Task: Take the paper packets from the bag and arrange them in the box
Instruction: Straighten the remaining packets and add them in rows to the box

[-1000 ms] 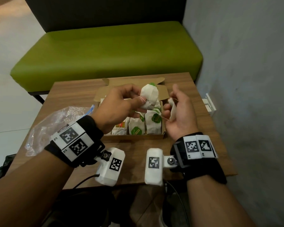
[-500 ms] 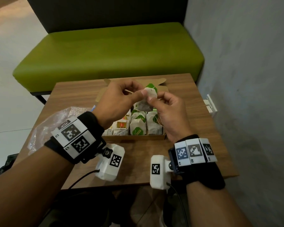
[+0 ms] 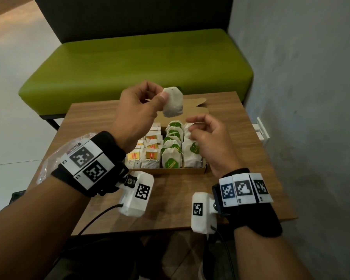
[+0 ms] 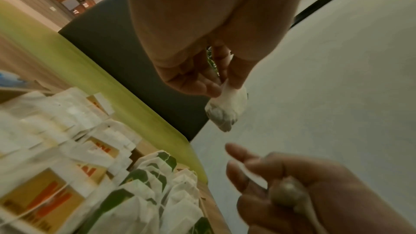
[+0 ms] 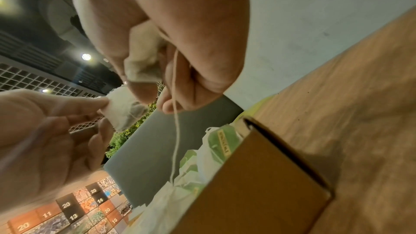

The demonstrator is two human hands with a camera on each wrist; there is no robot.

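Observation:
My left hand (image 3: 163, 96) is raised above the cardboard box (image 3: 166, 171) and pinches a white paper packet (image 3: 173, 102) by its top edge; the left wrist view shows that packet (image 4: 227, 111) hanging from the fingertips. My right hand (image 3: 192, 126) hovers over the box's right column with its fingers curled. In the right wrist view it holds a second paper packet (image 5: 141, 65) in the palm, and a thin string (image 5: 175, 131) runs down from it into the box. Rows of packets stand in the box, yellow-labelled (image 3: 151, 155) on the left and green-labelled (image 3: 171, 161) in the middle and right.
A clear plastic bag (image 3: 49, 164) lies on the wooden table (image 3: 251, 158) to the left, behind my left wrist. A green bench (image 3: 139, 61) stands beyond the table and a grey wall (image 3: 301, 98) runs close along the right.
The hands were together on one packet and have parted. My left hand has lifted that packet higher, and my right hand has dropped towards the box's right column.

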